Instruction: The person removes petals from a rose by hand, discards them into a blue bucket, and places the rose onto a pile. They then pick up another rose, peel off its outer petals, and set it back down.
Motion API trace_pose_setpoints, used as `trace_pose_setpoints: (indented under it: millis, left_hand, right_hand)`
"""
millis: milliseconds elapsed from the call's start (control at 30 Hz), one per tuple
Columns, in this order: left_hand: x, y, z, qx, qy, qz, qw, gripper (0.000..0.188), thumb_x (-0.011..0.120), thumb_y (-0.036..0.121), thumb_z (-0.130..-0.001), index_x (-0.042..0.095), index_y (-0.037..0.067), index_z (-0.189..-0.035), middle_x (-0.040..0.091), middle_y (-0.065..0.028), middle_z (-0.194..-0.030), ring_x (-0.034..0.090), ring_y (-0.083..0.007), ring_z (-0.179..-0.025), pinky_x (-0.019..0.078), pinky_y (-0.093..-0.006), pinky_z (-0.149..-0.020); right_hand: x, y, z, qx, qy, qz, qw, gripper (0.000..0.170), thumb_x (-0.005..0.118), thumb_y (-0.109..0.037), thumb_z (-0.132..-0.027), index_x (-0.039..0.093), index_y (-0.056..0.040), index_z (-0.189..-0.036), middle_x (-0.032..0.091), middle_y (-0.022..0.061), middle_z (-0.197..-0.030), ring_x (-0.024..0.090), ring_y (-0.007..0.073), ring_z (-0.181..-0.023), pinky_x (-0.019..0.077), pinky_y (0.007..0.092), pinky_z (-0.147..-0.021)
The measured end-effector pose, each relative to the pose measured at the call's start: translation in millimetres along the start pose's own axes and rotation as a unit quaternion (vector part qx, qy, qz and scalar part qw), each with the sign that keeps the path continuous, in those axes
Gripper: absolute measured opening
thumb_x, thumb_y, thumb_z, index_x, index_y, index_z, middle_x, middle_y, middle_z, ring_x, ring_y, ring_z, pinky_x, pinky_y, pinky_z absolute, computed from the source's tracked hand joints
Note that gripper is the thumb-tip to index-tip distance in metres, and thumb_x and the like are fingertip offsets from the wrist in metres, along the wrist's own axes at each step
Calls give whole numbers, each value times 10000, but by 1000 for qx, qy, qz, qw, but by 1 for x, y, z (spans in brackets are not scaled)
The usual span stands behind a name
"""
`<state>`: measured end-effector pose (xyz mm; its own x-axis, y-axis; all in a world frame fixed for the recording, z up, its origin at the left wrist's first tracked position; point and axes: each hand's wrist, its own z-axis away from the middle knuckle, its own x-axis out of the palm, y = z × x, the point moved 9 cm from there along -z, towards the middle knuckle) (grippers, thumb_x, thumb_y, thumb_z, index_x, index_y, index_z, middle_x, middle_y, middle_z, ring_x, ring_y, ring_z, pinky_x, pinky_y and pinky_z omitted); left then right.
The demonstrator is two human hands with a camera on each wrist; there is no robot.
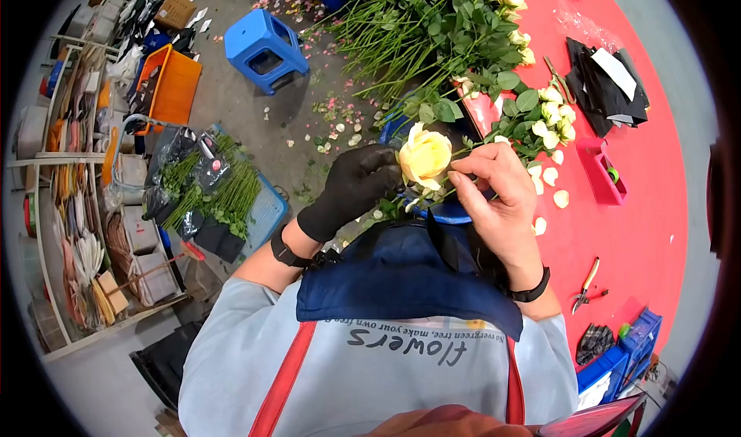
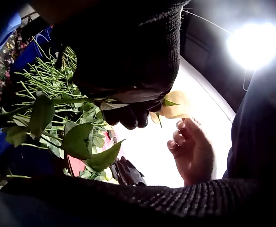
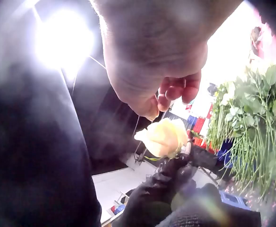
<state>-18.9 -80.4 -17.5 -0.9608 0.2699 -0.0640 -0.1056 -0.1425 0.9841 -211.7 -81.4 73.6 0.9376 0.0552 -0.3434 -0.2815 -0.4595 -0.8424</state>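
A pale yellow rose (image 1: 424, 156) is held upright in front of the apron, its bloom partly unfurled. My left hand (image 1: 356, 184), in a black glove, grips the rose just under the bloom. In the left wrist view, its leafy stem (image 2: 74, 100) runs out behind the gloved fingers. My bare right hand (image 1: 498, 194) is at the other side of the bloom, thumb and fingers loosely bent. Its fingertips (image 3: 152, 112) are right at the petals in the right wrist view, with nothing plainly held between them.
A red table (image 1: 641, 244) bears loose petals (image 1: 561, 199), pruning shears (image 1: 588, 286), a pink tape dispenser (image 1: 604, 173) and black wrapping (image 1: 598, 90). Long-stemmed roses (image 1: 432, 43) lie ahead. A blue stool (image 1: 266, 49) stands on the petal-strewn floor, and a blue crate (image 1: 266, 213) holds cut stems.
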Motion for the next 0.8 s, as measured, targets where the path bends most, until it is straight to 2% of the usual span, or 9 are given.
trace_pose_setpoints:
  millis: [67,167,267,367,467,633,733,800]
  left_hand:
    - [-1,3,0,17,16,12,1000,257,650,127,-878,642,-23,-1086,673,-27,-858,575,-73,-708,464,-244,-634]
    - [-2,-5,0,-10,3,3,1000,281,672,132,-873,633,-21,-1106,664,-19,-833,552,-60,-650,439,-231,-581]
    - [-1,-3,-2,-1,10,-5,1000,291,687,134,-870,627,-17,-1111,649,-12,-802,517,-43,-588,398,-219,-522]
    - [-1,3,-5,56,18,-25,998,294,685,138,-874,622,-10,-1120,636,-7,-780,496,-31,-568,374,-215,-502]
    - [-2,0,-3,-44,14,12,999,277,681,137,-877,628,-8,-1107,644,-10,-793,519,-42,-600,397,-219,-530]
    - [-6,-3,-6,-5,22,1,1000,250,673,115,-876,636,-12,-1088,656,-15,-832,542,-51,-644,419,-223,-562]
    - [-6,0,-8,34,25,-8,999,243,668,103,-875,636,-15,-1085,654,-14,-844,539,-51,-671,430,-234,-579]
    - [-6,-1,-9,53,23,3,998,243,666,97,-873,636,-19,-1084,656,-17,-856,543,-54,-695,442,-241,-599]
  right_hand:
    - [2,-4,-3,-11,-5,11,1000,173,748,14,-749,692,-18,-909,596,85,-835,583,187,-733,457,286,-615]
    - [7,-7,-5,-23,-18,21,999,169,752,2,-744,687,-22,-899,585,83,-821,583,195,-728,459,289,-612]
    - [12,-7,-6,-31,-31,40,998,159,757,-14,-738,680,-37,-876,581,77,-819,581,207,-723,459,298,-604]
    - [16,-8,-5,-43,-45,71,996,157,759,-27,-727,671,-54,-854,583,69,-827,577,218,-710,459,312,-593]
    - [19,-16,-3,-73,-63,97,991,156,756,-31,-717,665,-66,-839,583,60,-830,572,227,-698,459,326,-585]
    - [28,-28,-4,-153,-90,113,978,147,749,-35,-711,652,-66,-816,581,57,-829,570,241,-696,468,340,-582]
    - [29,-18,-8,-105,-78,118,984,148,754,-46,-708,648,-62,-810,586,61,-839,573,244,-704,473,345,-586]
    - [32,-16,-9,-88,-107,135,981,144,756,-52,-713,649,-61,-809,586,60,-836,576,246,-709,474,349,-593]
